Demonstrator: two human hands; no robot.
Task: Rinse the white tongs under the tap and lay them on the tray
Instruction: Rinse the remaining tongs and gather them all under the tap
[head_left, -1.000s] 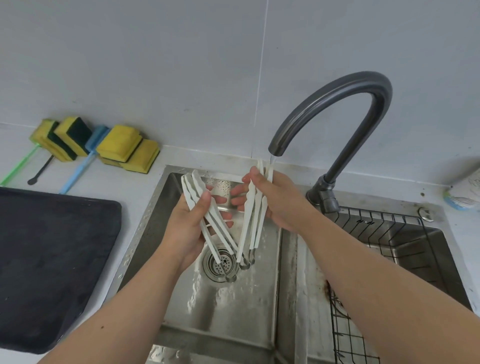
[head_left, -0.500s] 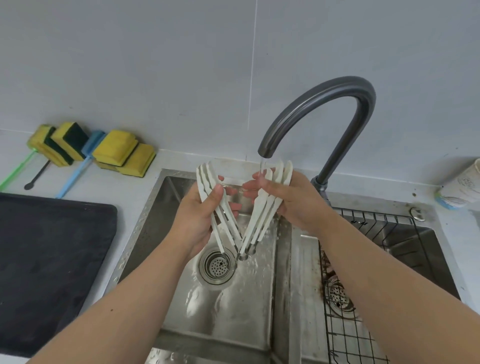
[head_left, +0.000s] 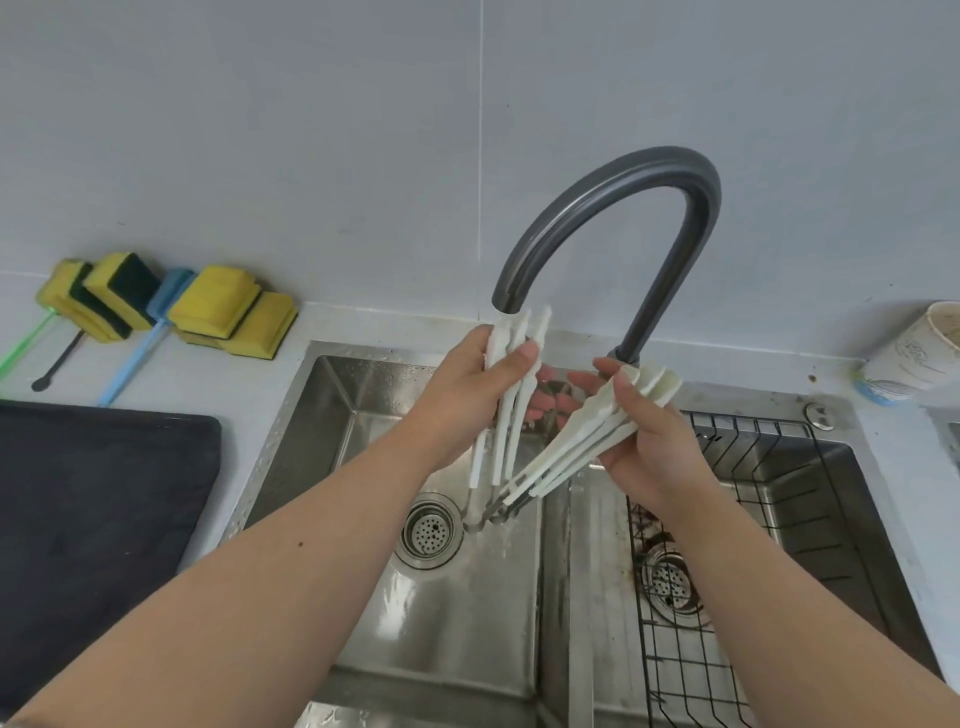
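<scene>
**A:** Head view, item one: the task's thing?

**B:** White tongs (head_left: 524, 457), several pairs bunched together and splayed into a V above the left basin of the sink (head_left: 332, 395). Their hinge ends meet low, just above and beside the drain strainer (head_left: 428, 530). One set of arms stands near upright, its tips right under the mouth of the tap (head_left: 613, 208); the other set slants up to the right.

**A:** Item two: hands?

**B:** Left hand (head_left: 467, 395), clenched round the upright arms, thumb across the front. Right hand (head_left: 649, 441), grasping the slanted arms near their broad tips, fingers curled underneath.

**A:** Water?

**B:** A stream cannot be made out clearly; the basin floor is wet and glistening around the hinges.

**A:** Item three: destination?

**B:** Dark tray (head_left: 93, 519), on the bench to the left of the sink, well apart from the tongs. Nothing lies on the visible part of it.

**A:** Other stock?

**B:** Yellow sponges (head_left: 218, 306) and a blue-handled brush (head_left: 137, 358) against the wall behind the tray; a wire rack (head_left: 727, 623) in the right basin; a paper cup (head_left: 914, 353) lying at far right.

**A:** Step in hand?

**B:** By judgement, the rinse, with the arms spread so water reaches between them. Laying down is not yet done.

**A:** Next move calls for?

**B:** Probably closing the V into one bundle, letting it drip over the basin, then carrying it left across the sink rim and setting it flat on the tray.
</scene>
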